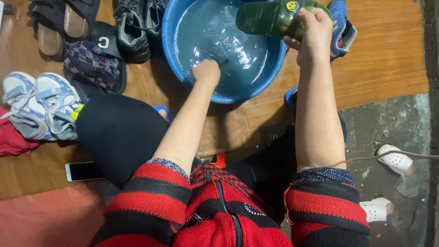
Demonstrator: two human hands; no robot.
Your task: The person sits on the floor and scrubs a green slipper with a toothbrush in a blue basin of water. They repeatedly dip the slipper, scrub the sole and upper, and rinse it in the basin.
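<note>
1. Setup: blue basin (pixel 180 68) of water (pixel 215 36) sits on a wooden floor at 12 o'clock from the seated person. Shoes lie around it: black sneakers (pixel 135 27) at 10 o'clock of the basin, sandals (pixel 59 23) further left, a pair of small white-and-blue sneakers (pixel 41 105) at 8 o'clock.
2. Left hand (pixel 206 71): closed in a fist, dipped in the water at the basin's 6 o'clock edge. Whatever it holds is under the surface; cannot tell what.
3. Right hand (pixel 313 32): wrapped around a green bottle (pixel 270 17), held tilted over the basin's 2 o'clock rim, mouth end toward the water. No stream is visible.
4. Step in hand, as judged: preparing wash water, adding from the bottle while stirring.
5. Next move, as judged: needs a steady tilt of the bottle to control the amount, with the mouth kept inside the rim.
6. Other: a phone (pixel 84 171) lies on the floor at 8 o'clock of the person; a blue shoe (pixel 340 23) lies just behind the right hand.
</note>
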